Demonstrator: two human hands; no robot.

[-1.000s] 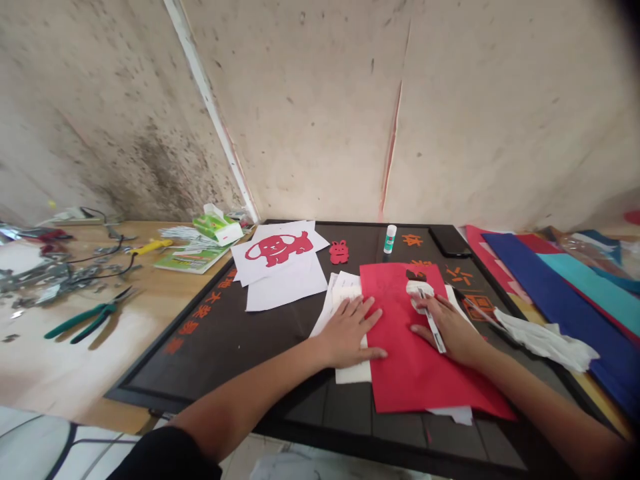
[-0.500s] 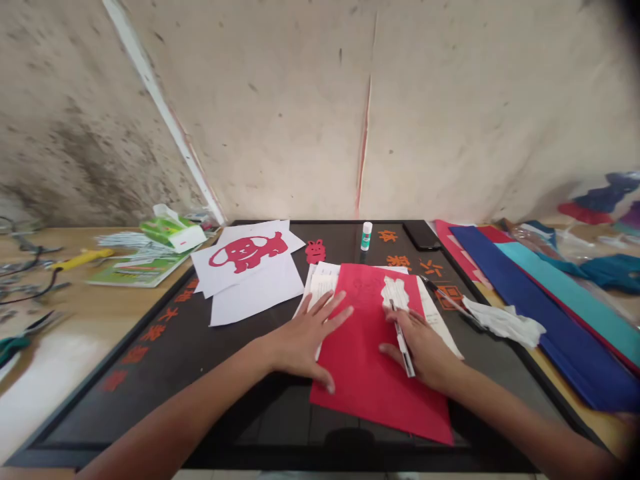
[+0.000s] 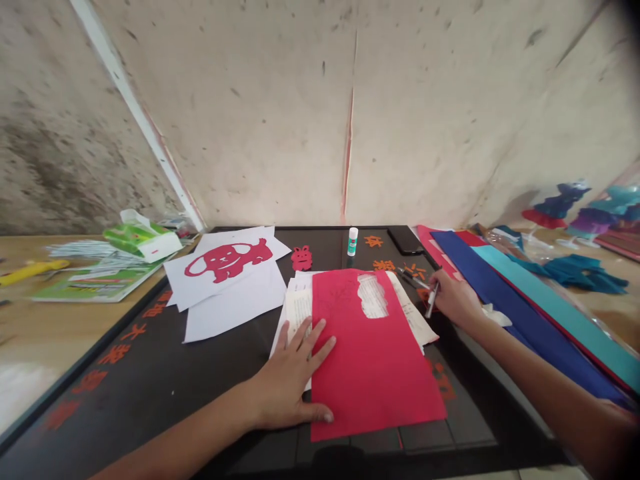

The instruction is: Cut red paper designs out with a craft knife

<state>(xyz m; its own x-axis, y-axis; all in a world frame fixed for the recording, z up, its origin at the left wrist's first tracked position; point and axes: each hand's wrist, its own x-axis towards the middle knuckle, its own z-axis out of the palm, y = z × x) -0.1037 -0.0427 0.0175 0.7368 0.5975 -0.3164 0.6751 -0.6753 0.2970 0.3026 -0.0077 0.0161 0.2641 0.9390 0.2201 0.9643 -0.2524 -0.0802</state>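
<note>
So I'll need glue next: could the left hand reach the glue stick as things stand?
Probably yes: only the red sheet and flat papers lie between the left hand and the glue stick; nothing upright blocks the way.

- bright red paper sheet [image 3: 375, 380], with a white patch showing near the top, lol
- red dog cutout [image 3: 227, 260] on white paper [image 3: 235, 303]
- black board [image 3: 150, 393] with orange-red characters along its edge
- dark blue paper [image 3: 520, 327] right beside teal paper [image 3: 565, 313]
- green-and-white tissue box [image 3: 143, 241]
- cream wall [image 3: 270, 113], speckled dark
- silver-and-black pen-shaped cutter [image 3: 431, 300]
</note>
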